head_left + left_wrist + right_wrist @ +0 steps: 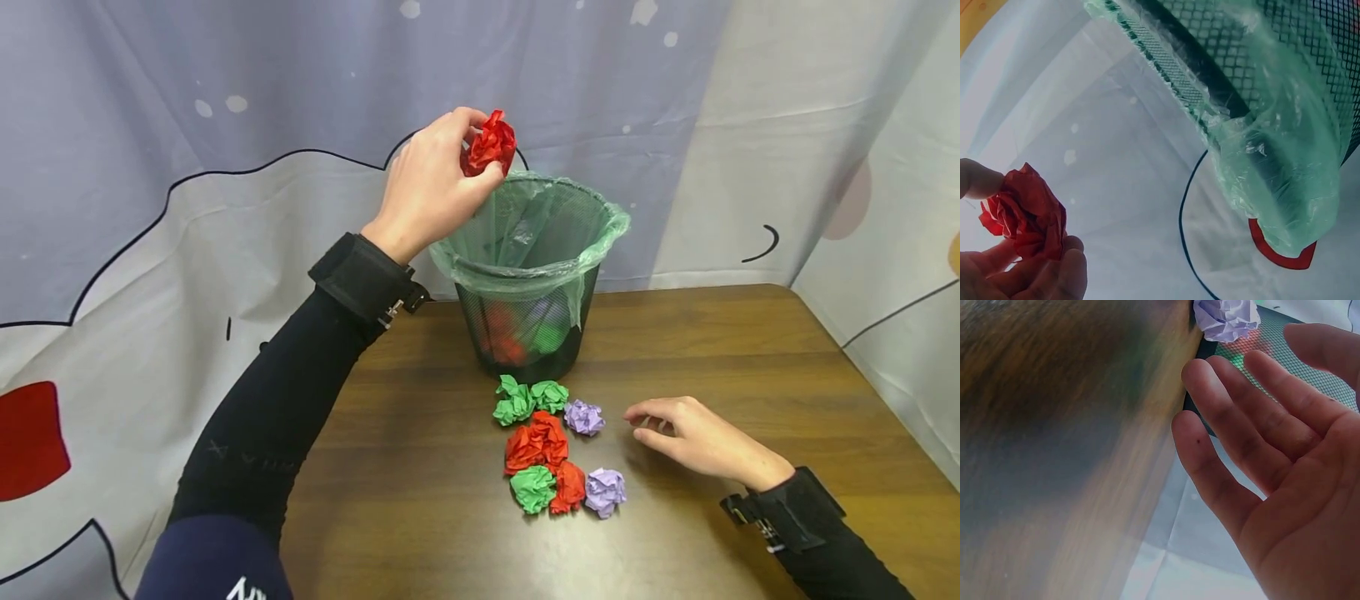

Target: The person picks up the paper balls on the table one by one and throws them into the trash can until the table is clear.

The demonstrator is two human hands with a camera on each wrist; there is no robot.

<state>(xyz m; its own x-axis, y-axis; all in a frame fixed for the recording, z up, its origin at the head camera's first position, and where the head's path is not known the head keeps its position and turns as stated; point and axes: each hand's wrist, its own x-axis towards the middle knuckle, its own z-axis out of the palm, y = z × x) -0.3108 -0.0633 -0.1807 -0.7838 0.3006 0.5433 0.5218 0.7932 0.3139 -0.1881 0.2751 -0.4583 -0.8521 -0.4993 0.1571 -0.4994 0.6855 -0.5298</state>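
My left hand pinches a crumpled red paper ball between thumb and fingers, above the left rim of a mesh bin. In the left wrist view the red paper ball sits at the fingertips, apart from the green liner. Over the table at the right, my right hand has loosely bent fingers and holds nothing. Closest to it is a purple paper ball, just left of its fingertips. The right wrist view shows the palm and spread fingers, with a purple paper ball beyond them.
The black mesh bin, lined with a green bag, stands at the table's back and has red, green and purple paper inside. Before it lie green balls, red balls and another purple ball. A patterned curtain hangs behind.
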